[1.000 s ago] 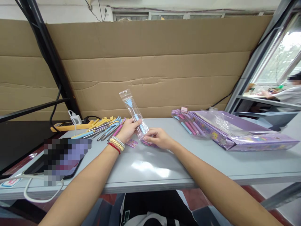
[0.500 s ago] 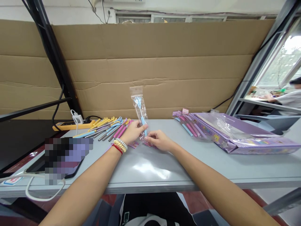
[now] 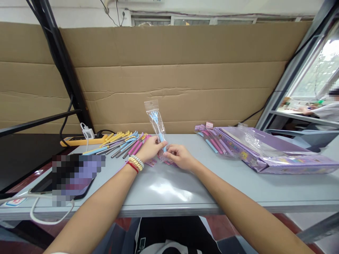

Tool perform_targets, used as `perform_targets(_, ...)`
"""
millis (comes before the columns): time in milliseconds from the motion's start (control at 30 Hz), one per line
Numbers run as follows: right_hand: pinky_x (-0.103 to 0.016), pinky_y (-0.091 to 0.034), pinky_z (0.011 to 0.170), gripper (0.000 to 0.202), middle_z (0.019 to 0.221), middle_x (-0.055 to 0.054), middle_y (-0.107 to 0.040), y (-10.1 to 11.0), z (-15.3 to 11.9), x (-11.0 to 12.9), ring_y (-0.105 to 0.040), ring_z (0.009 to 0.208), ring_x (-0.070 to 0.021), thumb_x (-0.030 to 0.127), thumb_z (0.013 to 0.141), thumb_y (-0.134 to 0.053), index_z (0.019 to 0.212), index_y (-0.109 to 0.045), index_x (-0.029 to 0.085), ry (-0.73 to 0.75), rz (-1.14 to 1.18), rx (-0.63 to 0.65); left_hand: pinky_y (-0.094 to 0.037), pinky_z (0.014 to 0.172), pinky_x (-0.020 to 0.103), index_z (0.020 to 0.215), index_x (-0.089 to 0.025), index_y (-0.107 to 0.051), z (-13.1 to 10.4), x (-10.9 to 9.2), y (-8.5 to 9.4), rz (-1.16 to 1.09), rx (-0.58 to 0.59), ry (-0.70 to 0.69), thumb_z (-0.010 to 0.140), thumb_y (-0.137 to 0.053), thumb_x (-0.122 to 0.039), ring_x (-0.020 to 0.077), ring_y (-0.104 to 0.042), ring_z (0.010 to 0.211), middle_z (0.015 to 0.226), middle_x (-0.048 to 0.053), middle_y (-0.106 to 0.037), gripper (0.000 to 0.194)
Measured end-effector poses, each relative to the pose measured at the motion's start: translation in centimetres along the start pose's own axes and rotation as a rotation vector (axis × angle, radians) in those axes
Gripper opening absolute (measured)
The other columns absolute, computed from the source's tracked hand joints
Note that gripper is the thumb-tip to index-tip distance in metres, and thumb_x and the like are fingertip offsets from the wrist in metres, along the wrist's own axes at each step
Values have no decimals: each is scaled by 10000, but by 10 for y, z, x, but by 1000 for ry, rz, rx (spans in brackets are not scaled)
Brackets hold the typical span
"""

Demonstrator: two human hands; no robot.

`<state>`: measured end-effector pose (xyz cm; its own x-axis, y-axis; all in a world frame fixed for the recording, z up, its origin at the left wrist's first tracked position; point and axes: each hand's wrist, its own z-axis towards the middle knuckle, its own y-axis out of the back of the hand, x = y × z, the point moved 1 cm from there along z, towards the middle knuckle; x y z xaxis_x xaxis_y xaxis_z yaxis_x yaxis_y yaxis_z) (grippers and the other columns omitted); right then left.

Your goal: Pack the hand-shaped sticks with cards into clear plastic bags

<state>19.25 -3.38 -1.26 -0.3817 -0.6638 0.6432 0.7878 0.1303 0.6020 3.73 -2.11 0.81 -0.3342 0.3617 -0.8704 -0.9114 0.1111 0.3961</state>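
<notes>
A light blue back scratcher [image 3: 160, 137] with a claw-like head is inside a clear plastic bag [image 3: 151, 105], tilted with its head up and to the left. My left hand [image 3: 150, 148] is closed around the middle of the bag and scratcher. At the lower end, the fingertips of my right hand [image 3: 178, 156] pinch the bagged handle. Left of my hands lies a fanned pile of yellow, blue, purple and pink back scratchers [image 3: 124, 143] with metal shafts. Small pink printed cards [image 3: 151, 162] lie partly hidden under my hands.
Several bagged back scratchers [image 3: 215, 143] lie to the right, beside a purple box [image 3: 280, 148] under clear plastic. A phone [image 3: 71, 180] with a white cable and a yellow power strip [image 3: 84, 141] are on the left. Cardboard [image 3: 172, 77] walls the back; a person sits far right.
The bag's top end has dipped slightly down and to the left. Both hands keep their hold, nearly still.
</notes>
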Motion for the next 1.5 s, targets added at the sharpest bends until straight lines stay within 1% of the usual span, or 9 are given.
perform_targets(100,-226,-365,591,332,672,-20,-536,0,0,-1,-472,606,-98,373,822,-504,572,-527,154,44,-49,-10,-418,459,220,722,-143,-518,0,0,0,32,-1,-12,772,-584,-351,110,-541,506,582,-19,-543,224)
perform_targets(300,-218,-326,550,272,572,1,-542,-1,1,-4,-443,545,-90,298,776,-555,548,-510,157,-46,-185,16,-402,446,215,740,-142,-541,-1,5,-4,-5,99,12,743,-615,-359,107,-532,489,588,-13,-562,229)
perform_targets(600,-217,-277,495,331,471,34,-461,1,1,-4,-357,483,-72,380,737,-570,510,-482,156,-185,-170,-4,-433,452,219,779,-133,-562,-1,5,-6,-22,116,-23,753,-601,-354,111,-550,509,640,-1,-581,226)
perform_targets(833,-212,-272,456,380,440,39,-448,4,1,-3,-351,455,-66,462,664,-626,495,-468,161,-286,-75,-46,-434,485,220,830,-127,-576,-1,7,-5,-64,94,-28,737,-628,-382,115,-553,566,710,23,-612,277)
perform_targets(967,-206,-266,416,352,434,32,-477,6,2,-6,-363,422,-60,423,623,-666,496,-470,159,-379,22,-73,-442,532,217,869,-132,-572,-2,4,-7,-138,147,-54,710,-663,-319,112,-551,618,740,16,-608,261)
perform_targets(1067,-201,-287,385,358,430,38,-500,8,3,-10,-419,393,-76,395,552,-738,578,-457,174,-449,178,-109,-454,571,219,892,-140,-567,-3,0,-7,-289,214,-77,714,-656,-293,110,-558,652,768,15,-610,251)
perform_targets(1133,-204,-313,362,427,426,56,-506,9,3,-12,-457,372,-100,389,510,-775,676,-433,195,-480,309,-120,-459,579,223,905,-139,-568,-4,-2,-7,-364,233,-66,706,-665,-307,104,-554,634,754,10,-608,278)
perform_targets(1300,-214,-344,320,545,399,105,-482,9,3,-10,-443,307,-115,438,528,-776,852,-392,225,-422,412,-132,-460,576,228,949,-133,-560,-4,0,-5,-514,229,-20,641,-733,-359,112,-574,638,753,14,-619,420)
perform_targets(1500,-189,-299,333,584,400,147,-404,9,3,-7,-337,317,-70,494,549,-749,868,-330,244,-281,477,-190,-482,616,253,1014,-135,-541,-4,3,-5,-551,256,-35,617,-758,-349,142,-607,715,872,61,-648,501)
